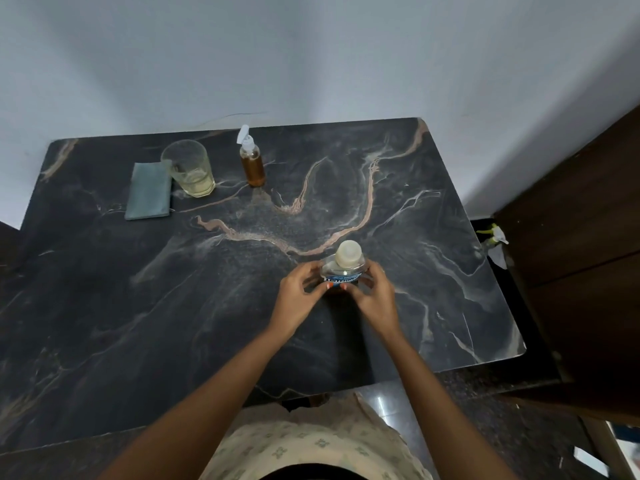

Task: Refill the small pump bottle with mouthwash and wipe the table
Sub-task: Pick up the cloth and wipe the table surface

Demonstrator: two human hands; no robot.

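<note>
1. The clear plastic mouthwash bottle (343,270), with a pale round cap and a blue-and-white label, stands upright on the dark marble-patterned table (138,306), right of centre and towards the near edge.
2. The left hand (298,296) grips the left side of this bottle, fingers curled round its wall and thumb laid on the near face.
3. The right hand (375,296) grips the right side in the same manner. The two thumb tips lie just beside each other under the label.
4. The cap sits on the neck. Whether it is tight or loose cannot be told.
5. The small clear pump bottle (252,164), with a white nozzle head and amber liquid, stands upright near the far edge, well apart from both hands.
6. A clear glass tumbler (190,169) holding a shallow layer of pale yellow liquid stands left of the pump bottle.
7. A folded grey-green cloth (149,190) lies flat just beside the tumbler, on its left.
8. A dark wooden cabinet (581,271) stands beyond the table's right edge.
</note>
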